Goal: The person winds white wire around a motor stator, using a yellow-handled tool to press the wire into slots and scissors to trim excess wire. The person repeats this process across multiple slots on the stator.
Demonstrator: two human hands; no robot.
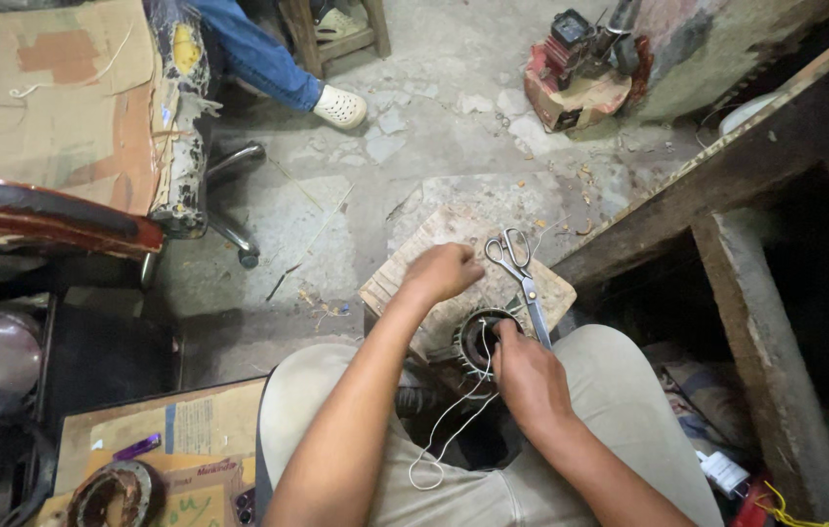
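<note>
A round motor stator [478, 342] with copper windings sits between my knees against a worn wooden block [434, 249]. My right hand [527, 376] rests on the stator's right rim, fingers curled on it and on a white string [449, 429] that loops down over my lap. My left hand [444, 273] is closed in a fist above the block, just left of the stator; whether it pinches the string is unclear. A pair of steel scissors [522, 273] lies on the block, to the right of my left hand.
A torn office chair [73, 127] covered with cardboard stands at the left. Another person's leg in jeans and a white shoe [336, 105] is at the top. A red small machine [580, 68] sits by the wall. A dark bench opening [786, 283] is at the right. Another stator [117, 493] lies lower left.
</note>
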